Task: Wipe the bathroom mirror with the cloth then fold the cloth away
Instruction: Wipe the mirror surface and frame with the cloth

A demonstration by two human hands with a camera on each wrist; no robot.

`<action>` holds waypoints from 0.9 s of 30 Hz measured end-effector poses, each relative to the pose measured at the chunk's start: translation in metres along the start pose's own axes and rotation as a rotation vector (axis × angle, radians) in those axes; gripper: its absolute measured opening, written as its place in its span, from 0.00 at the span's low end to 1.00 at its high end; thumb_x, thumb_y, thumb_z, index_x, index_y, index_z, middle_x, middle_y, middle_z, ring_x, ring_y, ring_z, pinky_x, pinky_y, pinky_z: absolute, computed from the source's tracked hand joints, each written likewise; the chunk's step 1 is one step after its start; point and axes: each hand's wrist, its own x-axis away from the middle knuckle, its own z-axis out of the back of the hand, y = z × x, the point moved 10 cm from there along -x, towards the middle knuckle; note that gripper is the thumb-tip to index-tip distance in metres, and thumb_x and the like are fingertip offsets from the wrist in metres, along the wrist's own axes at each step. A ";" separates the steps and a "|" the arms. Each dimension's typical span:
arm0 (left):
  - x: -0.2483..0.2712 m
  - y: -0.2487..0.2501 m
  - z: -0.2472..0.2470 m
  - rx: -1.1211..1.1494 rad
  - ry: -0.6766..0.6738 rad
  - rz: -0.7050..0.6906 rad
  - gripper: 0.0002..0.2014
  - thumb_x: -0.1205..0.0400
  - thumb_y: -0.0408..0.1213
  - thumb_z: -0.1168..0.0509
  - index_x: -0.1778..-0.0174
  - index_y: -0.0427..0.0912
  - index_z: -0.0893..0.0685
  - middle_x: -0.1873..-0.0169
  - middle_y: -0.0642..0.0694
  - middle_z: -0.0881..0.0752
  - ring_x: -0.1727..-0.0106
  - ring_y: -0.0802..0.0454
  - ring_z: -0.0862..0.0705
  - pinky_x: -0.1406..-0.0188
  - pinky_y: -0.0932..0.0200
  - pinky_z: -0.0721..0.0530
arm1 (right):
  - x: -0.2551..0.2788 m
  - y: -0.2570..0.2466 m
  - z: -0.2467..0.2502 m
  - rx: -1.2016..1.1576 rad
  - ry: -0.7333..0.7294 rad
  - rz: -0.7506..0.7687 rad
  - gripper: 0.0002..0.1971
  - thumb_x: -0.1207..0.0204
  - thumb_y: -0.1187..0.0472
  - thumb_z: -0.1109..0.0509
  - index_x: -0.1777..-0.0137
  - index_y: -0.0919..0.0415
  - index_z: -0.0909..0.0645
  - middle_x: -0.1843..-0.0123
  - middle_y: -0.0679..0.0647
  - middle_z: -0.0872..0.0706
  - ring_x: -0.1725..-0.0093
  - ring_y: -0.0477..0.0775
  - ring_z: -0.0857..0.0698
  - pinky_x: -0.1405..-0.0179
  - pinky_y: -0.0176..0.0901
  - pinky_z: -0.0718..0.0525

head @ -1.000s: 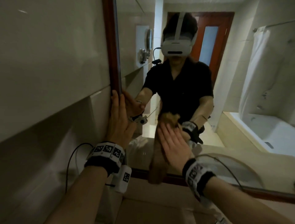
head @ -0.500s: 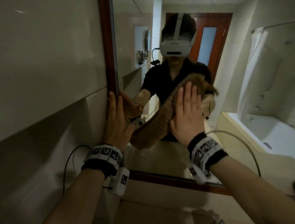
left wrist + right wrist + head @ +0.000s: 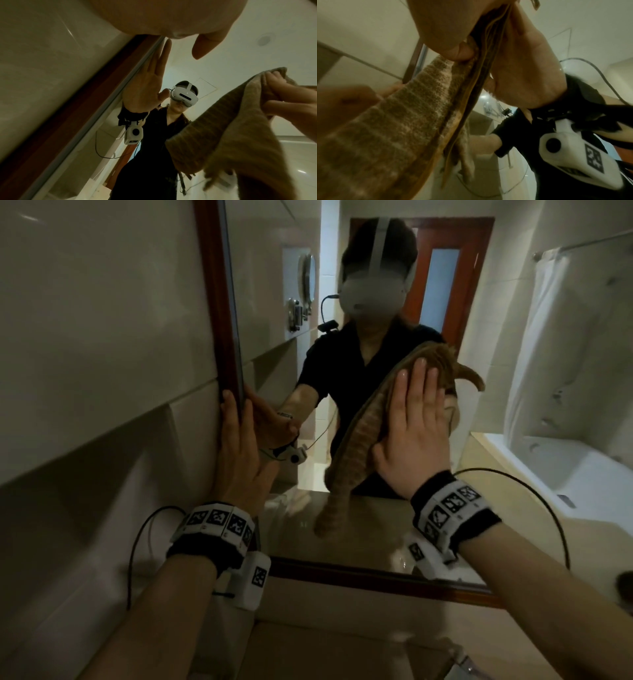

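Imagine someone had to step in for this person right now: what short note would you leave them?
Left hand: flat, fingers straight, resting on the mirror at its left frame edge.
Right hand: flat, pressing the brown cloth against the glass; the cloth's tail hangs down.
Done: wiping is under way; how much glass is covered cannot be told.
Left: finish wiping, then fold the cloth away.

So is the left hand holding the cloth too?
No, the left hand lies flat on the mirror by its wooden frame, while only the right hand presses the cloth to the glass.
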 end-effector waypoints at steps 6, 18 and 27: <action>0.001 0.000 0.000 -0.017 -0.004 0.003 0.45 0.26 0.32 0.37 0.14 0.38 0.53 0.16 0.49 0.68 0.14 0.50 0.62 0.17 0.41 0.44 | 0.073 -0.023 -0.059 0.031 -0.177 0.104 0.43 0.26 0.51 0.39 0.17 0.73 0.52 0.16 0.72 0.56 0.16 0.71 0.57 0.17 0.65 0.55; -0.002 0.001 0.001 -0.023 -0.020 0.008 0.44 0.28 0.36 0.40 0.15 0.35 0.51 0.15 0.43 0.65 0.14 0.46 0.61 0.17 0.40 0.43 | 0.007 -0.008 0.013 -0.012 0.057 -0.065 0.37 0.18 0.50 0.47 0.17 0.72 0.53 0.16 0.72 0.54 0.16 0.71 0.55 0.18 0.58 0.65; 0.021 -0.004 0.005 0.295 -0.036 0.047 0.46 0.27 0.31 0.40 0.14 0.42 0.58 0.14 0.48 0.60 0.15 0.61 0.60 0.17 0.65 0.53 | 0.095 -0.073 -0.087 -0.010 -0.139 0.198 0.42 0.25 0.60 0.31 0.17 0.72 0.51 0.16 0.71 0.51 0.17 0.71 0.54 0.18 0.64 0.59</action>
